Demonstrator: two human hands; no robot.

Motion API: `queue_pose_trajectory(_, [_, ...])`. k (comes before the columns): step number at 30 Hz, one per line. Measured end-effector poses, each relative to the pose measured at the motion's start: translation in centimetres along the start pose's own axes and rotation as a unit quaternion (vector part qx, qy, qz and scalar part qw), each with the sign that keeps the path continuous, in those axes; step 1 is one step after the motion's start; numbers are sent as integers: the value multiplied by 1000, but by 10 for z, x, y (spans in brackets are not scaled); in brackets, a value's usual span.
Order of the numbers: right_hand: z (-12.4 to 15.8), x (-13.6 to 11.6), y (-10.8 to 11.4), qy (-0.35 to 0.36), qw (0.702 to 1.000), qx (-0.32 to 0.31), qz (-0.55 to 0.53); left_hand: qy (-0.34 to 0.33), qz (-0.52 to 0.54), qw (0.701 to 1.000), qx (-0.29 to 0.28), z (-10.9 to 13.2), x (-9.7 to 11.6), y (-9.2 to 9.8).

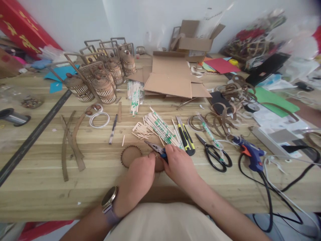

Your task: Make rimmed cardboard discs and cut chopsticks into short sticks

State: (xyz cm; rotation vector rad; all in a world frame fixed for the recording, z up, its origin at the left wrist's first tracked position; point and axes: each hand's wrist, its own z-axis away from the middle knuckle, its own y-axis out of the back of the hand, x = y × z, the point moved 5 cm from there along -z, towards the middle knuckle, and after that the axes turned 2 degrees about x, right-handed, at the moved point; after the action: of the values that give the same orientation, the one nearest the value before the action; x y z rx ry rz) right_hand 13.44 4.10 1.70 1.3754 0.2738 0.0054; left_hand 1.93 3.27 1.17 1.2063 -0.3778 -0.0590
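Observation:
My right hand (pixel 179 162) is closed round the handles of a pair of needle-nose pliers (pixel 155 147), whose jaws point up and to the left. Just left of it, my left hand (pixel 141 170) is closed on the edge of a round brown cardboard disc (pixel 159 164), partly hidden under both hands. A second round disc (pixel 131 156) with a notched rim lies flat beside my left hand. Beyond the pliers are a pile of short wooden sticks (pixel 141 130) and several paper-wrapped chopsticks (pixel 160 125).
Right of my hands lie a yellow-black box cutter (pixel 185 135), black scissors (pixel 217 157) and a blue glue gun (pixel 252 155). Curved brown strips (pixel 72 144) and a slim knife (pixel 113 129) lie left. Handled lantern-like baskets (pixel 104 88) and flattened cardboard (pixel 169 80) stand behind.

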Motion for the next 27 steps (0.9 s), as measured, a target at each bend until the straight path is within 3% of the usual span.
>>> queue_pose_trajectory(6, [-7,-2,-2,4,999,40,2,11,18,1000,8,-3,-1,-1])
queue_pose_trajectory(9, [-10,8,3,34,995,24,-89,-36,121,991,35,-2,-11,7])
queue_pose_trajectory(11, [-8,17,9,71,977,-19,-198,-82,264,961,-24,1,-18,8])
queue_pose_trajectory(13, [-5,22,19,116,948,-52,-293,-74,430,895,-88,3,-24,9])
queue_pose_trajectory(15, [-1,23,29,149,927,-65,-337,-16,551,829,-92,1,-29,8])
queue_pose_trajectory(17, [4,19,34,169,922,-70,-342,36,614,785,-77,-2,-29,4])
queue_pose_trajectory(21, [7,5,31,171,941,-72,-283,68,648,752,-98,-8,-14,-9])
queue_pose_trajectory(24, [2,7,26,121,969,-21,-215,76,652,746,-113,-7,-9,-13])
queue_pose_trajectory(27, [-3,15,23,80,973,22,-213,71,662,735,-129,-5,-7,-12])
